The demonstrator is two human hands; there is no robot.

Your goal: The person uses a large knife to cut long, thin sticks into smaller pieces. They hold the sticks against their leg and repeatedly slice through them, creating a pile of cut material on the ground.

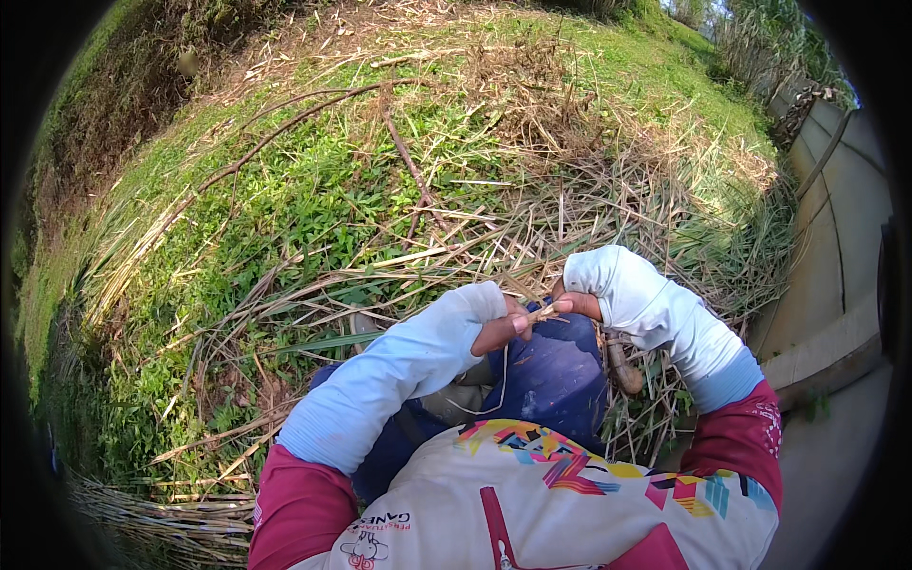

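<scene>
A sunlit grassy slope [323,209] fills the head view, with a pale concrete wall [831,228] along the right. Just above the knees of blue trousers [560,375], the left hand [503,328] and right hand [578,302] nearly meet, each pinching a tan strip of dry grass [542,313] between thumb and fingers. The strip looks very light, dry and somewhat stiff, likely to split or snap if bent sharply; a fingertip hold near each end should suit it. Tangled dry stalks [570,223] lie just beyond the hands and could snag; a bare brown branch [285,119] lies well apart, farther up the slope
</scene>
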